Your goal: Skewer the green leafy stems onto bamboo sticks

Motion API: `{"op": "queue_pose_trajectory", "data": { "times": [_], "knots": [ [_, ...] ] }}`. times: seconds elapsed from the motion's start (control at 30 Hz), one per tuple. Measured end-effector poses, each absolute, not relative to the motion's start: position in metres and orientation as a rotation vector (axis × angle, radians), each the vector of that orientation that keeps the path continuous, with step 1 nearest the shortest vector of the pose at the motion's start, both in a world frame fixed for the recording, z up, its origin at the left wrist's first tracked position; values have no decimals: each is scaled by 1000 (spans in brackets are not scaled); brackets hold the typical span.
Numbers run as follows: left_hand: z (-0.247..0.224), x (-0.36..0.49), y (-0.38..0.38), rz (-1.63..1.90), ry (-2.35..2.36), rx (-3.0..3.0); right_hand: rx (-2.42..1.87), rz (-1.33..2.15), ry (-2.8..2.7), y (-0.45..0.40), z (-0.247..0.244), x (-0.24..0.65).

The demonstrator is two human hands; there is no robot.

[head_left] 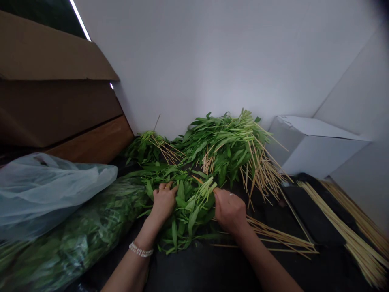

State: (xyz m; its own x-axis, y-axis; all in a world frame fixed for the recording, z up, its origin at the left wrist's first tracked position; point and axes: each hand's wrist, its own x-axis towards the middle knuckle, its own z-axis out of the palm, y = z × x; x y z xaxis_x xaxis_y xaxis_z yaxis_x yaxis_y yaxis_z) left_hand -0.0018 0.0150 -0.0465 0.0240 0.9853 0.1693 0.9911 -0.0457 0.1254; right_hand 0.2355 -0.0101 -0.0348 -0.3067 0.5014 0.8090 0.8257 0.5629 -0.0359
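A bunch of leafy green stems (192, 205) with long narrow leaves lies in front of me, its pale cut ends toward the right. My left hand (165, 199), with a beaded bracelet at the wrist, rests on the left part of this bunch; its fingers bend down into the leaves, and the fingertips are partly hidden. My right hand (230, 211), wearing a ring, is closed around a thin wooden skewer (198, 179) beside the cut ends. The skewer's orange-brown tip points left past the stems.
Skewered greens (226, 140) are heaped against the wall, with a smaller pile (148, 146) to their left. Loose skewers (282, 237) and thicker bundles (343, 227) lie right, near a white box (319, 142). Bagged greens (88, 231), a plastic bag (54, 190) and cardboard (54, 109) stand left.
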Motion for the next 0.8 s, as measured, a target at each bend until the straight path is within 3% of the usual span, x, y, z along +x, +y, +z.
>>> {"op": "queue_pose_trajectory", "data": {
  "times": [0.17, 0.4, 0.57, 0.8],
  "knots": [
    [-44, -1, 18, -559, -2128, -2309, -1064, -497, -1989, -10, -35, 234],
    [-33, -3, 21, -1611, -1881, -2089, -1052, -474, -1988, -10, -35, 234],
    [-32, 1, 21, -2143, -2032, -2066, -1061, -476, -2011, -11, -37, 231],
    [-27, 9, 20, -2109, -1991, -2270, -1101, -504, -2087, -12, -39, 227]
  ]
}}
